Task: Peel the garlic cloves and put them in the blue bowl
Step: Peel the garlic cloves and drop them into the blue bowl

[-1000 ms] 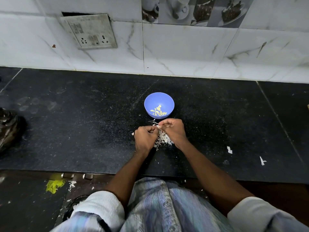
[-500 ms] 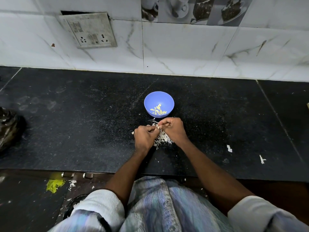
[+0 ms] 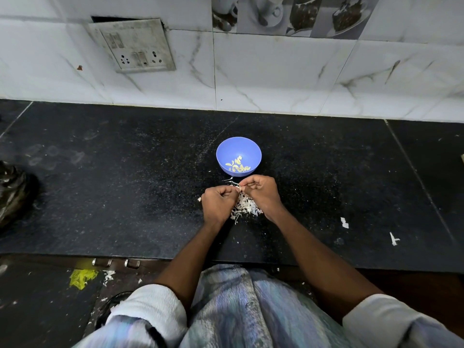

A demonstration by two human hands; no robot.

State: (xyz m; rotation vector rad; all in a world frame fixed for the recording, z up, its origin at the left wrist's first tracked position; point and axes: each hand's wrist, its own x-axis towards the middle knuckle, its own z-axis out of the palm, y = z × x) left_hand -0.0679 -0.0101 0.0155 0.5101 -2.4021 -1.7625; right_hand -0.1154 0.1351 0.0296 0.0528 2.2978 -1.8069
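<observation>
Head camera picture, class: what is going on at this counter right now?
A person is peeling garlic at a black counter. The left hand and right hand are curled together, pinching a small clove between their fingertips. It is mostly hidden, so how far it is peeled cannot be told. A heap of white skins lies under the hands. Just beyond, the blue bowl already holds several peeled cloves.

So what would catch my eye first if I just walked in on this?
Probably the blue bowl on the black counter, with a few pale peeled cloves inside. Just in front of it, the left hand and right hand pinch something tiny together above a heap of white garlic skins.
</observation>
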